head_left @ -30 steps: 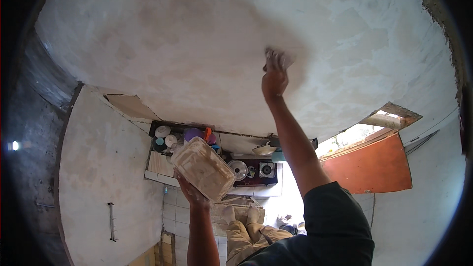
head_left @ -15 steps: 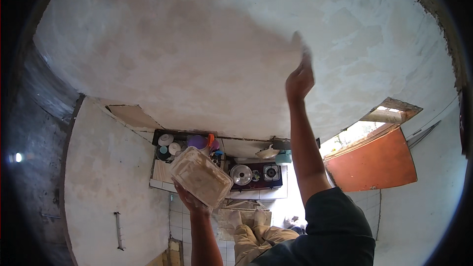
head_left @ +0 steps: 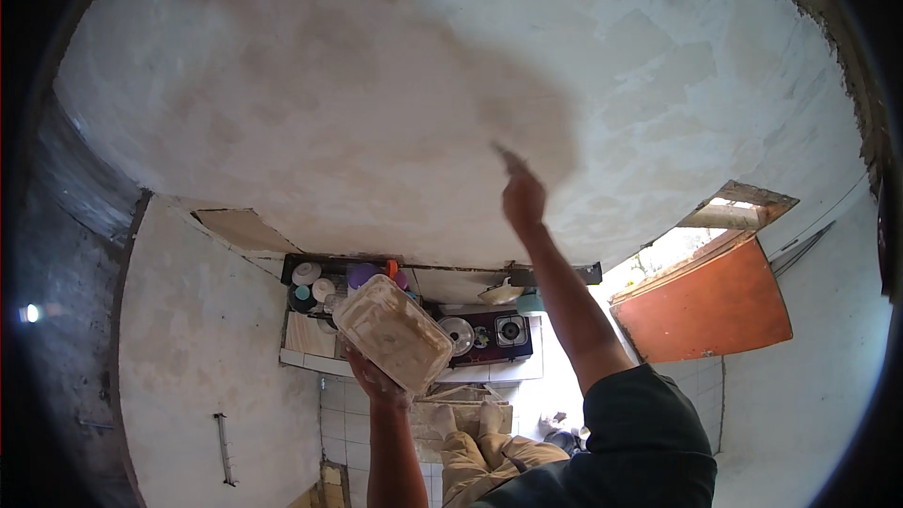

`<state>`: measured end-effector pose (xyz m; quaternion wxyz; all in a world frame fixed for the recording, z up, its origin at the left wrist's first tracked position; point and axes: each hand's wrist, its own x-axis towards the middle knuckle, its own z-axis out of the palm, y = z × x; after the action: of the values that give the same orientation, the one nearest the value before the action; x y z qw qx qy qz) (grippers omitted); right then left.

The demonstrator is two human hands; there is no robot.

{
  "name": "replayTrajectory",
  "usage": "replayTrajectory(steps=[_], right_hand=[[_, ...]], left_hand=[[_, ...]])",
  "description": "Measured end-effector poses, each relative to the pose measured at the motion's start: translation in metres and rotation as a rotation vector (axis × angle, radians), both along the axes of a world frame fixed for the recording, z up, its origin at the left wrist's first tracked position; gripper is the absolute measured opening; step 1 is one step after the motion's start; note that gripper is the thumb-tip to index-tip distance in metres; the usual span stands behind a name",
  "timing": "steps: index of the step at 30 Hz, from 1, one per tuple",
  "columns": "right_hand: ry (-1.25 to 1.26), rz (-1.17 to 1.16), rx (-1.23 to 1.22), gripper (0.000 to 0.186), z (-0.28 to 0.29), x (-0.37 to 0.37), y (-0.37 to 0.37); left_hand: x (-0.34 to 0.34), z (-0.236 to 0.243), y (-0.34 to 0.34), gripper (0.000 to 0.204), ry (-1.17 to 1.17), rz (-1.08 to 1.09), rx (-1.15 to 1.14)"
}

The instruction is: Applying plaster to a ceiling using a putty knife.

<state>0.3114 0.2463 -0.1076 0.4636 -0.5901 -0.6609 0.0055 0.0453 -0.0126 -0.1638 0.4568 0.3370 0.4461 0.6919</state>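
My left hand (head_left: 380,380) grips a rectangular plastic tub (head_left: 395,331) from its lower left side. Pale, dried-looking plaster coats the tub's inside, and the tub tilts so its open top shows. My right arm is stretched up to the plastered wall (head_left: 376,113). The right hand (head_left: 524,199) is closed round a thin putty knife (head_left: 509,158), seen almost edge-on and somewhat blurred. Its tip is at or close to the wall; contact cannot be made out. Patchy beige and grey-white areas cover the wall.
Below the wall, a tiled counter holds a gas stove (head_left: 511,330), a round lidded pot (head_left: 457,336) and stacked dishes (head_left: 307,274). An orange shutter (head_left: 710,306) juts out by the window at right. My feet (head_left: 443,421) stand on a wooden board (head_left: 431,447) above the floor.
My right hand has swept down and to the left across the wall with the putty knife. The tub has shifted slightly to the right in the picture, still in my left hand.
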Motion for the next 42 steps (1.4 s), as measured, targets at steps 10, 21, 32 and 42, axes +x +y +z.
replayTrajectory(steps=[10, 21, 32, 42], right_hand=[[0.191, -0.522, 0.298, 0.029, 0.09, 0.046, 0.043], [-0.109, -0.1, -0.117, 0.054, 0.025, -0.057, 0.026], [-0.378, -0.325, 0.319, 0.046, 0.094, 0.044, 0.032], [-0.567, -0.168, 0.161, 0.036, 0.031, 0.039, 0.025]], left_hand=[[0.003, 0.045, 0.001, 0.085, -0.096, 0.035, -0.032], [-0.012, 0.017, -0.005, 0.081, -0.03, 0.087, -0.069], [0.005, 0.03, 0.005, 0.09, 0.1, 0.069, -0.023], [-0.005, 0.014, 0.015, 0.081, 0.718, 0.183, 0.149]])
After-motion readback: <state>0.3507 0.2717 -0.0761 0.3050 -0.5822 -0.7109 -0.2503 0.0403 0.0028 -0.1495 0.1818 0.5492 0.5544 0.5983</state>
